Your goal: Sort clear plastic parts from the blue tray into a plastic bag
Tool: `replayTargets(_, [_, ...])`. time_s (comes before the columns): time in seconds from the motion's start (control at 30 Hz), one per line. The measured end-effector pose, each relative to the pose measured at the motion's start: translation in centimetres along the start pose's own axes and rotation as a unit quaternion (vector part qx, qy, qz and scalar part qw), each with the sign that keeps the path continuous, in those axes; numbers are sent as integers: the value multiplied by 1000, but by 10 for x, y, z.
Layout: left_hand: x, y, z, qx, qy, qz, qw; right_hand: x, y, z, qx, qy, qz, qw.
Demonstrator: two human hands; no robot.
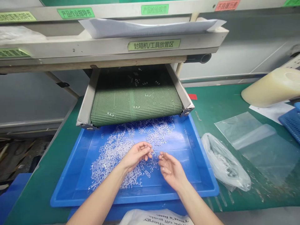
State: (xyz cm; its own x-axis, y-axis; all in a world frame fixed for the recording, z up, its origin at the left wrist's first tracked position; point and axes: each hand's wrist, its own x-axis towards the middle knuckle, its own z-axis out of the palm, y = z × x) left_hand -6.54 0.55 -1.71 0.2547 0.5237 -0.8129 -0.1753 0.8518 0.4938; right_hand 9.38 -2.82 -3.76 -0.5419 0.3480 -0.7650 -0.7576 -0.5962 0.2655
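Blue plastic is framing the scene: a shallow tray [82, 162] is sitting on the green desk [47, 187], holding a scatter of small clear plastic parts [112, 150]. Both bare hands are hovering over it. The left hand [136, 155] is curling its fingers, its grip pinching a few of the clear parts at the fingertips. The right hand [170, 168] is lying palm-up just beside it, its grip half open, with one tiny clear piece at its fingertips; whether that piece is being held or merely touched cannot be told. Most of the parts are lying under and ahead of the left hand. Beyond both hands, a green ribbed conveyor belt [136, 106] is carrying a few more clear parts toward the tray's far edge. Off to the right of the right hand, a clear bag [225, 165] with parts inside is resting on the desk.
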Motion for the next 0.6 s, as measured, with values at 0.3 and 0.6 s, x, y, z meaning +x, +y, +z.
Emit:
replayTargets(0.3, [-2, -4, 3, -53, -43, -41, 997, -12, -5, -2, 46, -174, 3, 984])
replayTargets(0.6, [-3, -3, 6, -62, -54, -16, 996, -13, -6, 2, 104, -128, -8, 986])
